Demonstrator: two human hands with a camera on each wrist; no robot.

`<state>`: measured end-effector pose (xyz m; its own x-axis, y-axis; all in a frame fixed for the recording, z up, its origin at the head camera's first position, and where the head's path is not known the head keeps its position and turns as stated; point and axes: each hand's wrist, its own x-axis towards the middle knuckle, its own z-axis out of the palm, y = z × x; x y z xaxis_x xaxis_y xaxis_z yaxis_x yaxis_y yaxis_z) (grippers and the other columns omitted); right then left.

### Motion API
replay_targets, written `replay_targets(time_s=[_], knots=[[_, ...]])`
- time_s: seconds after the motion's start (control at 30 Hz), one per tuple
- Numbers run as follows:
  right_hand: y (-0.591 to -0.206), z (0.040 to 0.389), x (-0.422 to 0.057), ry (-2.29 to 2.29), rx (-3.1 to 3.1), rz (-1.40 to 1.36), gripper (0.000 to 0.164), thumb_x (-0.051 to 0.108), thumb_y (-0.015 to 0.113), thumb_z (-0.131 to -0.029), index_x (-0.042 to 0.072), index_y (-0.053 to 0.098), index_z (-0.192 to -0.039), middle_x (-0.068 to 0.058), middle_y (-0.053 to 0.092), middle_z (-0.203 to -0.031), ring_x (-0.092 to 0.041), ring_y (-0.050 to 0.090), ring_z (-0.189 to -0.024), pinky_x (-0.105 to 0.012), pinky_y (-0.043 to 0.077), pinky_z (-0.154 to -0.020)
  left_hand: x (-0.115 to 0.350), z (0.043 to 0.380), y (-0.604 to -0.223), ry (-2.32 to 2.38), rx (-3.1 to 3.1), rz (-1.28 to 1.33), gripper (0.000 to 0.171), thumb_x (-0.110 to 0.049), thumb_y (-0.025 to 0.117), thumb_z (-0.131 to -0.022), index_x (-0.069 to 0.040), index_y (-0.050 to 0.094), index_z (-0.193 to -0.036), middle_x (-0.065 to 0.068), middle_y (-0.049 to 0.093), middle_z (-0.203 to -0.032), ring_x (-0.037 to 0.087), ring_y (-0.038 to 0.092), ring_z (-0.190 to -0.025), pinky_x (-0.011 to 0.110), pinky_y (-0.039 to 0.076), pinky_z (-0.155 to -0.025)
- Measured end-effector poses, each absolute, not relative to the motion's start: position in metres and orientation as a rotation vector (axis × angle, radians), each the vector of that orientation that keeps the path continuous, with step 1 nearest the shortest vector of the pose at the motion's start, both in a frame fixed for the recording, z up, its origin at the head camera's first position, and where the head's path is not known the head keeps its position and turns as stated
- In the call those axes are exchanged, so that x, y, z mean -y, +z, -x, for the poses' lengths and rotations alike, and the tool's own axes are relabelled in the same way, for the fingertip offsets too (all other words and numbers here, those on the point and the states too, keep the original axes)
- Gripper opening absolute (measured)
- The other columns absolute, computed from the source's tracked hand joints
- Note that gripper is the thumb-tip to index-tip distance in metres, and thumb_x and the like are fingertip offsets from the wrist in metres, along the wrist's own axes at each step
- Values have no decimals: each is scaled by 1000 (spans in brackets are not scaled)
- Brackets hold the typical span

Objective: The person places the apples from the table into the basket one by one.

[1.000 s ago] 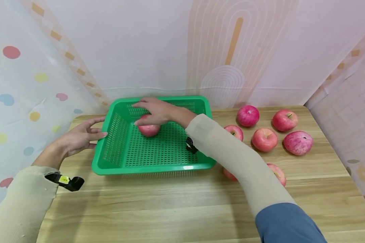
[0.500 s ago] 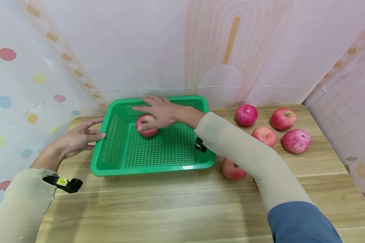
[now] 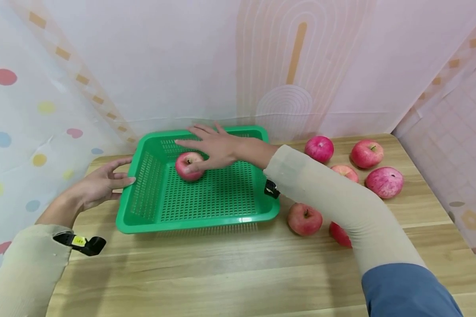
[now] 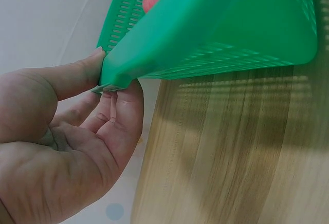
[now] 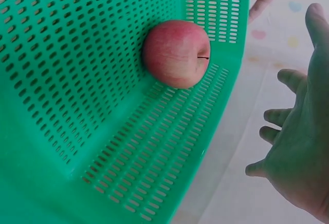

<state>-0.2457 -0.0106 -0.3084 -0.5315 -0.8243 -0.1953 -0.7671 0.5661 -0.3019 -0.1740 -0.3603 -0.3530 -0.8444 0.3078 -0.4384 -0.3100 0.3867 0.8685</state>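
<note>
A green plastic basket [image 3: 198, 224] with slotted walls stands on the wooden table. My left hand [image 4: 77, 126] pinches its left rim, thumb on top and fingers curled beneath. One red apple [image 5: 177, 54] lies in the basket's back left part, its stem showing. Over the basket my right hand [image 3: 218, 147] is spread with fingers apart, holding nothing. In the head view its thumb overlaps the apple; the right wrist view shows the hand apart from the fruit.
Right of the basket several apples lie on the table [image 3: 222, 273], among them a near apple [image 3: 304, 219], a back apple [image 3: 366, 154] and a mottled pink fruit [image 3: 384, 182]. My right forearm covers part of this group. A patterned cloth wall [image 3: 182, 66] rises behind.
My right hand has let go of the apple, opened its fingers and drawn back a little to the right. The apple stays in the basket. My left hand keeps its hold on the rim.
</note>
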Motion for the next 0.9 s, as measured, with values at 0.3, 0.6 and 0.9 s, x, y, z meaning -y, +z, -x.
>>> replay_targets(time_s=[0.3, 0.6, 0.9], knots=[[-311, 247, -6, -245, -2510, 1302, 79, 69, 44, -100, 34, 15, -164, -6, 0, -171, -23, -7, -157, -61, -9, -121, 365, 174, -354, 1486, -2104, 2, 78, -13, 52, -109, -9, -4, -163, -1, 65, -115, 14, 69, -99, 38, 61, -83], [-305, 246, -24, -252, -2515, 1296, 79, 70, 44, -100, 34, 15, -164, -7, 1, -171, -25, -7, -157, -64, -7, -121, 366, 172, -353, 1480, -2106, 2, 79, -13, 52, -109, -8, -5, -163, -1, 65, -114, 14, 69, -98, 38, 61, -83], [-300, 241, -38, -212, -2523, 1325, 79, 68, 45, -100, 30, 17, -164, -9, 2, -171, -27, -5, -157, -65, -8, -120, 367, 173, -352, 1473, -2113, 3, 80, -13, 52, -109, -7, -7, -162, -2, 64, -114, 13, 69, -98, 37, 61, -83]])
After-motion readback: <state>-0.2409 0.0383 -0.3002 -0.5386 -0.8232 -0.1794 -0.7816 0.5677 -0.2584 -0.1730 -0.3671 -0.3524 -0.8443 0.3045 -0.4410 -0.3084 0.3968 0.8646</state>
